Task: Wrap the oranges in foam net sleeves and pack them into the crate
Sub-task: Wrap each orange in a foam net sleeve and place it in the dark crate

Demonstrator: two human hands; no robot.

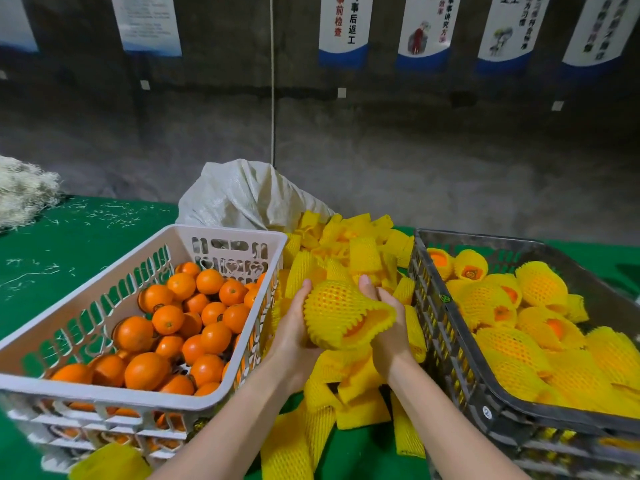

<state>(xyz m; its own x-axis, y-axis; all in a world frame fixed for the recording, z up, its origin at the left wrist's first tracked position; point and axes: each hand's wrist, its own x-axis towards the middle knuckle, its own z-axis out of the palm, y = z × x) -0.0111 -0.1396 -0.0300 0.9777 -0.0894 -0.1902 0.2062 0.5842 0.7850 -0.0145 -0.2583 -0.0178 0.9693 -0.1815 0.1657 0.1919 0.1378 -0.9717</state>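
On the green tabletop (69, 237) the dark crate (433, 306) of wrapped fruit stands right, the white crate (104, 393) of bare oranges (166, 320) left. Over the loose sleeves (360, 251) between them, the left hand (294, 337) and right hand (389, 327) both grip one foam net sleeve (332, 306). The orange (355, 329) peeks from its flared mouth. It probably wants drawing gently further over the fruit, without tearing the net.

Soft, even light brightens the green table (86, 244), the grey wall (415, 150) behind is dim, and wide-angle distortion tilts and blurs the posters (343, 29) along the top edge.
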